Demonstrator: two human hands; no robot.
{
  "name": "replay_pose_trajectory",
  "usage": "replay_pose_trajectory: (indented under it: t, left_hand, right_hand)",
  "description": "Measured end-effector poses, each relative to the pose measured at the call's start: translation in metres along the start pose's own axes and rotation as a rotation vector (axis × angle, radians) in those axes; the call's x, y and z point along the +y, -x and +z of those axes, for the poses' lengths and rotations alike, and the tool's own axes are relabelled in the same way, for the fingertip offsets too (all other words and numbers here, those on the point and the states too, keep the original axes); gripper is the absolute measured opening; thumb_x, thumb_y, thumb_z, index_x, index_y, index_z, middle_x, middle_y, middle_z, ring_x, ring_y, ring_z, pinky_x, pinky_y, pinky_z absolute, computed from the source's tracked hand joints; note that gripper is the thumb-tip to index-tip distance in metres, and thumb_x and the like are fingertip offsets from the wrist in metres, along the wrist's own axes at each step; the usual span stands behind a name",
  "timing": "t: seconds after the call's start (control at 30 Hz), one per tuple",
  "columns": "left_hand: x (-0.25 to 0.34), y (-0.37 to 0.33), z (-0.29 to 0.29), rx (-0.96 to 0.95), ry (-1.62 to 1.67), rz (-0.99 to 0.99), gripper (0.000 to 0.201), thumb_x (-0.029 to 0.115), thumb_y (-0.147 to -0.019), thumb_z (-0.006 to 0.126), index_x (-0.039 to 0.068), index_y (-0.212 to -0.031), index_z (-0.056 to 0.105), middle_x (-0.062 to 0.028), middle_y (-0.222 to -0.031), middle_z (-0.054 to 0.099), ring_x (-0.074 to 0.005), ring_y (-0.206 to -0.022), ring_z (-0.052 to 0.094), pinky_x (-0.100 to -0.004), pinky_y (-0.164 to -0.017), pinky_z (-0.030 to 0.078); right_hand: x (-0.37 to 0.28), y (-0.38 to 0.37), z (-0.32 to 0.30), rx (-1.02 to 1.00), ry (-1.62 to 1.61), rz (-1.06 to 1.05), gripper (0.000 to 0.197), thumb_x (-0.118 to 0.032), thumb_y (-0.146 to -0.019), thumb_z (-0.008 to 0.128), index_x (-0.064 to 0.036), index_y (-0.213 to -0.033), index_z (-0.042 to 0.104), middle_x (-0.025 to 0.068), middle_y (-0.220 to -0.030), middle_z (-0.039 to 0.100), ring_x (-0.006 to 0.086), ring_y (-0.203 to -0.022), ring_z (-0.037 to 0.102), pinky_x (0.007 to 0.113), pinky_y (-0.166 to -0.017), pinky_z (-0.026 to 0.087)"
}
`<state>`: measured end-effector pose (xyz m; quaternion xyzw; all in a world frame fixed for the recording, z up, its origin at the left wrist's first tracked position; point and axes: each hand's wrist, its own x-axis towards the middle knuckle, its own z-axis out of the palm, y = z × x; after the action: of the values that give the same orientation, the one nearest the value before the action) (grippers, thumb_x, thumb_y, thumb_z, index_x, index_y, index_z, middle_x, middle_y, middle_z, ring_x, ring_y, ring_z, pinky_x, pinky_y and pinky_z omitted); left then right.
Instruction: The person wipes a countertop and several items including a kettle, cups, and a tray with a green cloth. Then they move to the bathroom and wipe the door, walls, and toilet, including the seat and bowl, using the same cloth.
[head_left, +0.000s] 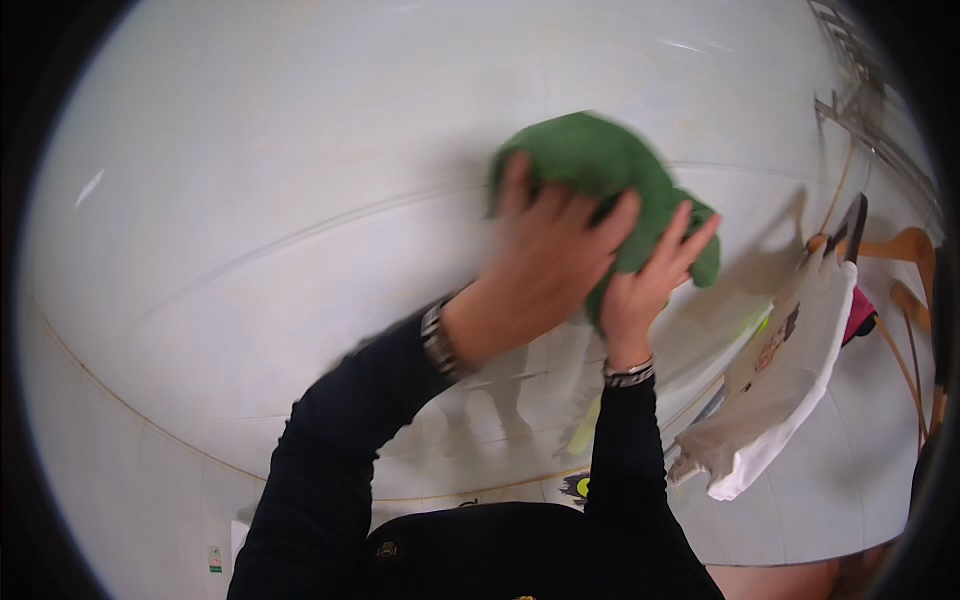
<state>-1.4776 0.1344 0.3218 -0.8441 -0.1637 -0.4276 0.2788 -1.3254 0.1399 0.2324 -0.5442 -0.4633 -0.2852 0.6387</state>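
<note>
A bunched green cloth (585, 150) lies against the glossy white tiled wall (330, 120). My left hand (545, 255), smeared a little by motion, has its fingers bent over the cloth's lower left part. Lower right of it, my right hand (645, 295) grasps the cloth's hanging right end, its thumb side partly covered by green folds. Both wrists show patterned cuffs under dark sleeves. The cloth hides where the fingertips meet the wall.
At the right, a white printed garment (785, 385) hangs near a wooden hanger (895, 247). A pink item (858, 315) shows behind it. Metal racks (870, 130) are fixed at the upper right. A small green-and-white sign (215, 558) is at the lower left.
</note>
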Motion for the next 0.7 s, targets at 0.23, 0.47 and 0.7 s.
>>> replay_pose_trajectory:
  t: [0.23,0.47,0.7]
  left_hand:
    - [-0.012,0.232,-0.088,-0.155,-0.111,-0.378,0.053,0.029,-0.074,0.078,0.008,-0.119,0.061,-0.0169,-0.125,0.052,-0.0418,-0.118,0.047,-0.0618,-0.095,0.033]
    - [-0.06,0.27,-0.147,0.001,-0.374,-0.585,0.091,0.036,-0.073,0.082,0.002,-0.145,0.038,-0.0259,-0.13,0.046,-0.0453,-0.123,0.04,-0.0584,-0.105,0.026]
    - [-0.144,0.219,-0.204,0.169,-0.532,-0.527,0.091,0.043,-0.077,0.075,0.008,-0.15,0.035,-0.0207,-0.128,0.047,-0.0407,-0.121,0.04,-0.0559,-0.102,0.025]
  right_hand:
    - [-0.079,0.184,0.004,-0.515,-0.131,-0.446,0.066,-0.039,-0.074,0.076,-0.0098,-0.131,0.059,0.0438,-0.148,0.015,0.062,-0.127,0.034,0.066,-0.099,0.035]
    - [-0.174,0.126,0.036,-0.488,-0.175,-0.68,0.055,-0.039,-0.083,0.071,-0.0324,-0.136,0.057,0.0181,-0.15,0.038,0.0334,-0.093,0.069,0.043,-0.089,0.053]
    - [-0.289,0.04,0.082,-0.148,-0.213,-0.663,0.069,-0.026,-0.073,0.073,-0.0264,-0.139,0.053,0.0232,-0.155,0.027,0.0286,-0.082,0.063,0.036,-0.069,0.05]
